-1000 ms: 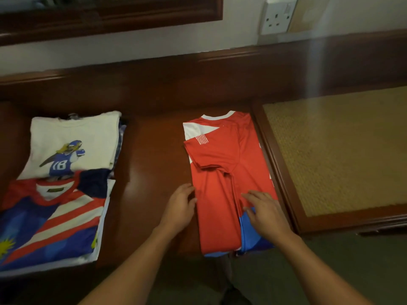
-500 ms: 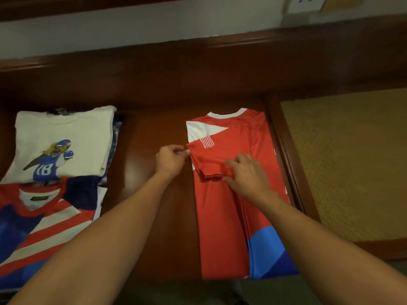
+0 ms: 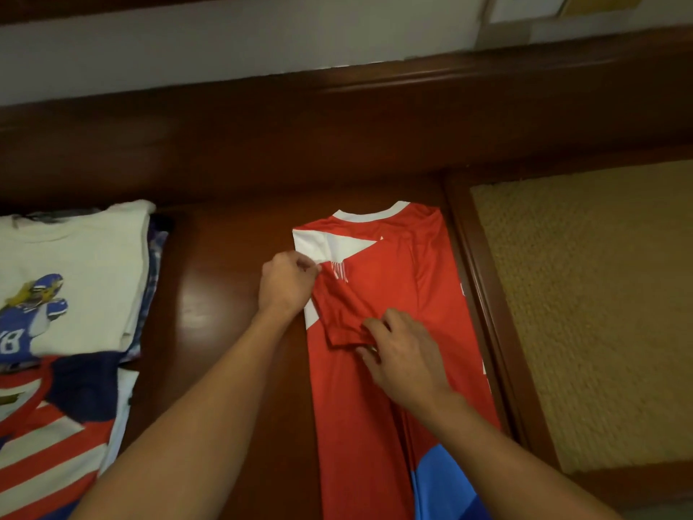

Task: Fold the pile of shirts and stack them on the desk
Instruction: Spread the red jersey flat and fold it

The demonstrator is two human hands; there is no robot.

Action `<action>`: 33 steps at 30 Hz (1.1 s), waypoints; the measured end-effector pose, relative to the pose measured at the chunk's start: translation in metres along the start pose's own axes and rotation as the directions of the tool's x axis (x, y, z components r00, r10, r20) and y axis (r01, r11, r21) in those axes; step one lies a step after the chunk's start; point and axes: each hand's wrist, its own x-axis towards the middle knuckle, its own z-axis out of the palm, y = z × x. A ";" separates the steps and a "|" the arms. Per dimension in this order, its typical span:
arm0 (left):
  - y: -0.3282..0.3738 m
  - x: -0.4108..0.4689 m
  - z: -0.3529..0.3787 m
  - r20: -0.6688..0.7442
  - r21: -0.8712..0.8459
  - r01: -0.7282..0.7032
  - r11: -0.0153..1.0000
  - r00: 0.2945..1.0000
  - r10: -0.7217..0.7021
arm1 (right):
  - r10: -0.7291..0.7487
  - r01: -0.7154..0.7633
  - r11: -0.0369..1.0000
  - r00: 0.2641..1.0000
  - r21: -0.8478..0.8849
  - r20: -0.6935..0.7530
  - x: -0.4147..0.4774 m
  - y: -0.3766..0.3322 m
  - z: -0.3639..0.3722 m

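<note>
A red jersey [image 3: 405, 279] with a white collar, white shoulder patch and blue hem lies lengthwise on the dark wooden desk [image 3: 225, 294], its sides folded in. My left hand [image 3: 287, 285] pinches the upper edge of the folded red sleeve at the jersey's left side. My right hand [image 3: 403, 354] grips the sleeve's lower end near the jersey's middle. To the left lies a white shirt [image 3: 75, 264] with a blue football-player print on top of other folded shirts, and in front of it a red, white and blue striped shirt [image 3: 56, 437].
A woven tan panel [image 3: 585, 313] in a wooden frame sits right of the jersey. A raised wooden back ledge [image 3: 337, 118] and a wall with a socket [image 3: 525, 5] run behind the desk.
Both hands moved up from the jersey's lower part to the folded sleeve and took hold of it. The camera has come closer and tilted down.
</note>
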 end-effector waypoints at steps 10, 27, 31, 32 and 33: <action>0.054 0.001 -0.027 0.022 -0.202 0.101 0.974 0.995 -0.099 | 0.220 -0.169 0.909 0.971 0.382 -0.095 0.007 -0.014 -0.006; 0.020 0.005 0.036 0.325 0.184 -0.634 0.751 0.761 0.562 | 0.696 -0.696 0.573 0.692 0.433 0.192 0.023 0.017 -0.020; 0.011 0.009 0.036 0.332 0.213 -0.676 0.705 0.729 0.599 | 0.694 -0.712 0.587 0.687 0.385 0.213 0.023 0.021 -0.025; 0.010 0.010 0.035 0.327 0.216 -0.671 0.709 0.734 0.595 | 0.688 -0.706 0.598 0.695 0.379 0.210 0.021 0.022 -0.026; 0.009 0.011 0.034 0.326 0.214 -0.663 0.718 0.741 0.587 | 0.676 -0.693 0.621 0.710 0.365 0.197 0.018 0.022 -0.028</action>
